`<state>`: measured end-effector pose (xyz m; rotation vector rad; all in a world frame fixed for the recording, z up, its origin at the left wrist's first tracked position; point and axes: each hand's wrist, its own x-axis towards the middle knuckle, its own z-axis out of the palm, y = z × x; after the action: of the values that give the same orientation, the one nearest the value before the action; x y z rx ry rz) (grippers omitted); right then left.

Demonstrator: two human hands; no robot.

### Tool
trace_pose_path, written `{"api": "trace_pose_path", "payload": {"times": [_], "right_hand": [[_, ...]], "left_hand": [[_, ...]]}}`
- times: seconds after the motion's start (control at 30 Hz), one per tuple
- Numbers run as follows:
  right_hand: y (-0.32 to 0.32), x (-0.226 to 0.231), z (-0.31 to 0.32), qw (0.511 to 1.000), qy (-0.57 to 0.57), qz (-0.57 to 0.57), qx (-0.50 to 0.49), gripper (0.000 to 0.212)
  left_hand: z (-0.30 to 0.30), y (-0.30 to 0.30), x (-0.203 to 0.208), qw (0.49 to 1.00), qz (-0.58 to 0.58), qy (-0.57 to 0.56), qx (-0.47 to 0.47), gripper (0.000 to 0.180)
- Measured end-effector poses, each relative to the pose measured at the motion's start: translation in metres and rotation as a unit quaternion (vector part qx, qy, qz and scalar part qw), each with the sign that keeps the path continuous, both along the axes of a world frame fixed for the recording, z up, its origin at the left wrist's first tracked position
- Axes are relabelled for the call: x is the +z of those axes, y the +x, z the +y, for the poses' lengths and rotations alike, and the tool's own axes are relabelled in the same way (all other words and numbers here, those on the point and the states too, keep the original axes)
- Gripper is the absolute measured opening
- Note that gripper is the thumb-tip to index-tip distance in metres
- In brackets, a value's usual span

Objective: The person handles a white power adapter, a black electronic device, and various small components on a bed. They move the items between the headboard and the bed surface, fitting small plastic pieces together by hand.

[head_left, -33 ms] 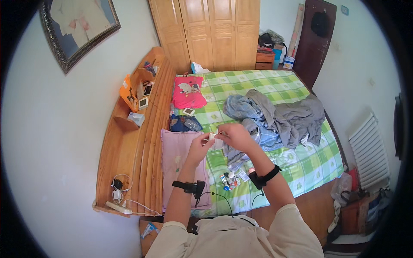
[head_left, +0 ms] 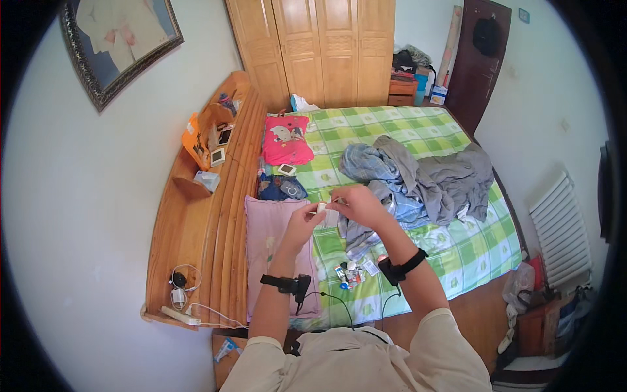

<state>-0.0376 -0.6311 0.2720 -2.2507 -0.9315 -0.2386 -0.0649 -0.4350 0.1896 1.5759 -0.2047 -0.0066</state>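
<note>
2 hands (head_left: 358, 204), white object (head_left: 321, 207) between, pillow (head_left: 264, 225) edge

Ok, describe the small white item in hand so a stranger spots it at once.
Find the checked green bed, then its pale pink pillow. Near the pillow's upper right corner in the picture, the left hand pinches the small white item, the right hand close beside. Unlike the white device with a dark screen, it is held.
</note>
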Motion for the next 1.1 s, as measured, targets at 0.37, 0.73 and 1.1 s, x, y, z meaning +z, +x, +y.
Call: {"api": "trace_pose_path", "payload": {"times": [0.37, 0.73, 1.1], "right_hand": [[0.043, -0.04, 0.025, 0.954, 0.253, 0.156, 0.03, 0.022], [0.054, -0.08, 0.088, 0.831, 0.422, 0.351, 0.09, 0.015], [0.06, -0.097, 0.209, 0.75, 0.418, 0.503, 0.103, 0.027]], "left_hand": [[0.025, 0.011, 0.009, 0.987, 0.022, -0.132, -0.092, 0.038], [0.061, 0.026, 0.005, 0.967, 0.05, -0.249, -0.013, 0.032], [0.154, 0.023, -0.021, 0.93, 0.026, -0.262, 0.254, 0.029]]}}
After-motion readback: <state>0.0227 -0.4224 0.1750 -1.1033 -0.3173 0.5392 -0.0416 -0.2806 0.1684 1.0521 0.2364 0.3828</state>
